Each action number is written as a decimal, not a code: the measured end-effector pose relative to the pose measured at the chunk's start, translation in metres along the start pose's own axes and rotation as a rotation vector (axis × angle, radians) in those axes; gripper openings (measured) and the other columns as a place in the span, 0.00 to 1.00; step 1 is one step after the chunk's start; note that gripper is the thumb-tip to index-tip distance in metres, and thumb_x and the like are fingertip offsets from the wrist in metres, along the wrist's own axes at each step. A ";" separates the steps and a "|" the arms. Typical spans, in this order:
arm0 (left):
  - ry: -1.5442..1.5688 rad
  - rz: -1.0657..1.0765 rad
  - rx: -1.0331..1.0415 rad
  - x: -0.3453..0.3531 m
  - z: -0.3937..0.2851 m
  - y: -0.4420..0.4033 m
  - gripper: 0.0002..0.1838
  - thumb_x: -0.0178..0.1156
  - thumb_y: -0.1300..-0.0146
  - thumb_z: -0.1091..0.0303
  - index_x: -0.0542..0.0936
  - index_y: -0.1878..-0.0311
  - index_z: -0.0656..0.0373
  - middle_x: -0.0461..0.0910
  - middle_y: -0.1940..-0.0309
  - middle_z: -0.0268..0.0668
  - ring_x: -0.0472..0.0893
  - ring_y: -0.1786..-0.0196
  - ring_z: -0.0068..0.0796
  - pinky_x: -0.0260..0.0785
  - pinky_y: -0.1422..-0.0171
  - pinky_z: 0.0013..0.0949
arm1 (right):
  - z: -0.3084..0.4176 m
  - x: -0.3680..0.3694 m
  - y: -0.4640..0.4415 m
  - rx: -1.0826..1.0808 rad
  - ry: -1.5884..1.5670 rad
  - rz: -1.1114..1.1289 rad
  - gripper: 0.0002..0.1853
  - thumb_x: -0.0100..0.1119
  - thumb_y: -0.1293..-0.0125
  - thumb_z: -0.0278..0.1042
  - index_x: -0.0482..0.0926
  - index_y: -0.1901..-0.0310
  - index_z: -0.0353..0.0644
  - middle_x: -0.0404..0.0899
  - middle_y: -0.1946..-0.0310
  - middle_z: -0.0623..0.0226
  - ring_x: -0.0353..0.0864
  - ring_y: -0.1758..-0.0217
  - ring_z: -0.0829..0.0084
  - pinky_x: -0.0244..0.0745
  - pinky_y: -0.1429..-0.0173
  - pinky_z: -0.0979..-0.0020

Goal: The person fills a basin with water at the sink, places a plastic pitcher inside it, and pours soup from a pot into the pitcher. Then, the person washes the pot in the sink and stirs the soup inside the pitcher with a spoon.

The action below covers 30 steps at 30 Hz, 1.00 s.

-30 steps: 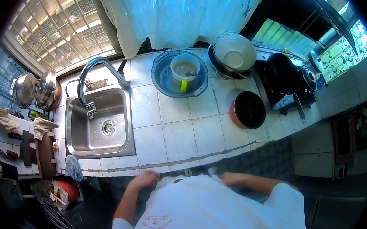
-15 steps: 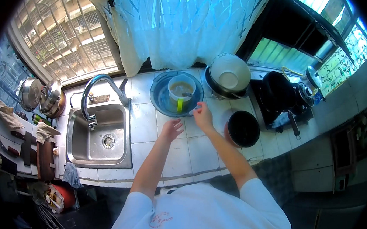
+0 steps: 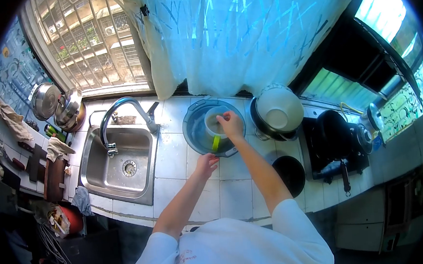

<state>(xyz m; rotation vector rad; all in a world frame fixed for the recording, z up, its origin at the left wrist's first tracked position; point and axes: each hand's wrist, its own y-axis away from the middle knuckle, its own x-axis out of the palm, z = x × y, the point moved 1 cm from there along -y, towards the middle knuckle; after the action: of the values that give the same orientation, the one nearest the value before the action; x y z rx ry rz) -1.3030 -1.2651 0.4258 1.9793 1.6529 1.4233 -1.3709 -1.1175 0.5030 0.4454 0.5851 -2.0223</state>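
A blue-grey plastic basin point(image 3: 189, 128) stands on the tiled counter, with a white cup point(image 3: 212, 130) inside it. The cup has a yellow-green handle point(image 3: 216, 143) facing me and holds a pale liquid. Over the cup's right rim is my right hand point(image 3: 230, 126), its thumb and fingers pinched where the spoon handle lies; the fingers mostly cover the spoon. My left hand point(image 3: 206, 165) is open at the basin's near edge, fingers slightly apart and holding nothing; whether it touches the rim I cannot tell.
A steel sink point(image 3: 121, 172) with a curved tap point(image 3: 104, 129) lies to the left. Right of the basin, a white bowl point(image 3: 279, 111) rests in a dark pot, with a black-interior pot point(image 3: 290, 175) nearer me. A wok point(image 3: 332, 133) sits on the stove point(image 3: 317, 166).
My right hand has moved from beside the basin to over the cup and pinched at the spoon. My left hand has come closer to the basin's near edge. The view has shifted.
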 end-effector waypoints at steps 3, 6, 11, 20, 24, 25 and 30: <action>-0.048 -0.007 0.018 0.003 -0.001 0.008 0.18 0.50 0.44 0.69 0.65 0.50 0.61 0.68 0.50 0.42 0.70 0.45 0.38 0.52 0.36 0.52 | -0.006 0.006 -0.016 0.072 0.179 0.106 0.17 0.61 0.44 0.44 0.80 0.65 0.36 0.81 0.70 0.57 0.80 0.66 0.63 0.73 0.59 0.67; -0.059 -0.015 0.016 0.006 -0.004 0.015 0.17 0.49 0.44 0.70 0.65 0.50 0.60 0.68 0.50 0.41 0.70 0.45 0.38 0.49 0.35 0.53 | -0.014 0.006 -0.024 0.005 0.182 0.119 0.16 0.59 0.44 0.45 0.81 0.69 0.37 0.82 0.71 0.58 0.80 0.67 0.63 0.73 0.61 0.67; -0.102 -0.029 0.025 0.003 -0.005 0.019 0.18 0.49 0.44 0.71 0.64 0.49 0.59 0.67 0.50 0.40 0.70 0.44 0.38 0.47 0.34 0.55 | 0.012 -0.024 -0.025 -0.048 0.084 0.190 0.12 0.59 0.48 0.38 0.82 0.69 0.38 0.81 0.73 0.58 0.81 0.67 0.65 0.74 0.63 0.71; -0.246 0.003 0.003 -0.007 -0.010 0.024 0.30 0.51 0.44 0.70 0.53 0.39 0.61 0.67 0.51 0.45 0.71 0.46 0.38 0.52 0.34 0.55 | 0.046 -0.064 -0.026 -0.378 0.230 0.507 0.12 0.60 0.49 0.31 0.81 0.63 0.38 0.80 0.67 0.56 0.80 0.65 0.64 0.74 0.59 0.71; -0.359 -0.195 0.059 0.001 -0.012 0.039 0.38 0.53 0.45 0.72 0.47 0.34 0.63 0.66 0.48 0.48 0.71 0.47 0.40 0.57 0.35 0.48 | 0.038 -0.057 -0.034 -0.458 0.318 0.620 0.11 0.61 0.49 0.30 0.81 0.63 0.37 0.79 0.66 0.56 0.80 0.63 0.63 0.74 0.57 0.71; -0.410 -0.189 0.099 0.000 -0.011 0.039 0.41 0.53 0.46 0.73 0.42 0.33 0.63 0.63 0.44 0.52 0.70 0.44 0.43 0.58 0.36 0.45 | 0.033 -0.052 -0.035 -0.488 0.389 0.647 0.12 0.62 0.49 0.30 0.81 0.63 0.37 0.80 0.66 0.56 0.80 0.62 0.63 0.74 0.56 0.70; -0.446 -0.125 0.176 -0.002 -0.013 0.045 0.46 0.51 0.47 0.76 0.34 0.30 0.61 0.55 0.36 0.59 0.63 0.37 0.51 0.59 0.36 0.40 | 0.006 -0.032 -0.038 -0.280 0.250 0.699 0.12 0.63 0.46 0.36 0.82 0.62 0.39 0.81 0.66 0.58 0.80 0.63 0.64 0.73 0.57 0.70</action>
<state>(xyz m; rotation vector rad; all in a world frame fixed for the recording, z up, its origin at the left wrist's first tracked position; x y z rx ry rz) -1.2834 -1.2881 0.4622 2.0472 1.6954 0.7416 -1.3888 -1.0822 0.5326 0.6326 0.7289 -1.2095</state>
